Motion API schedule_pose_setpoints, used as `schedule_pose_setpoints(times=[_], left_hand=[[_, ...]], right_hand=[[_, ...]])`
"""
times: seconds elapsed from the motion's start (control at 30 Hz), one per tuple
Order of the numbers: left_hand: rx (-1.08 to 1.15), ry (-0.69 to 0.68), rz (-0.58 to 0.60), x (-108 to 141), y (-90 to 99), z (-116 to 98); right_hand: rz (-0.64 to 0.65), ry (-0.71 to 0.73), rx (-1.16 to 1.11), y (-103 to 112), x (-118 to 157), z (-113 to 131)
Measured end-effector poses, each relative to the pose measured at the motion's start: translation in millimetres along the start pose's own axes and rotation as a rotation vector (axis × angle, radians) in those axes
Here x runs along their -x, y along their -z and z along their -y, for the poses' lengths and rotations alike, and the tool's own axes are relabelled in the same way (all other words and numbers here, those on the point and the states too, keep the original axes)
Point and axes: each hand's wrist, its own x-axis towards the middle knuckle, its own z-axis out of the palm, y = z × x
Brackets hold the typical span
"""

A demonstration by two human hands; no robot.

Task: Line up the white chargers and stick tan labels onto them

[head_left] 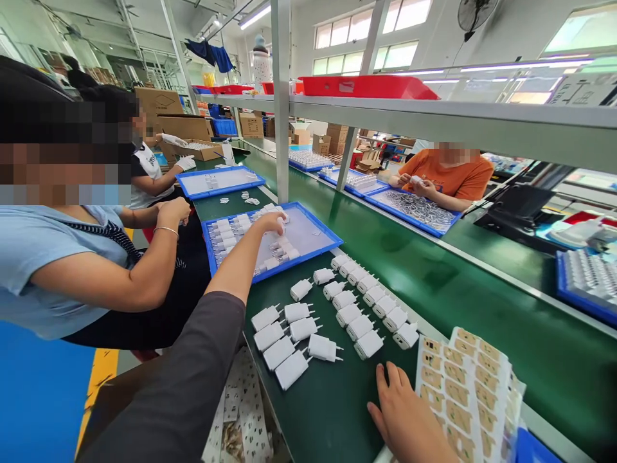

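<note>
My left hand (272,222) reaches over the blue-rimmed tray (318,254) with its fingers closed on a white charger plug (282,225). Other white plugs (224,235) stand in rows inside that tray. My right hand (409,415) is flat on the green bench, its fingers stretched out and nothing in them. It lies between a double row of white charger plugs (360,328) and sheets of beige stickers (456,392). Closer to the bench's left edge is a looser group of plugs (279,354), prongs pointing right.
A green conveyor belt (409,257) runs along the bench's far side, with a metal post (281,128) and shelf (434,119) above. A person in light blue (87,270) sits close on my left. Across the belt, a person in orange (457,173) handles a white part.
</note>
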Motion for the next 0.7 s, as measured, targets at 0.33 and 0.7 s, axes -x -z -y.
schedule_pose_setpoints(times=[0.33, 0.7], left_hand=[[-0.049, 0.024, 0.113, 46, 8.8, 54], [-0.074, 0.035, 0.07, 70, 6.4, 27]], right_hand=[[-0.004, -0.004, -0.02, 5, 3, 3], [-0.01, -0.034, -0.067, 16, 8, 6]])
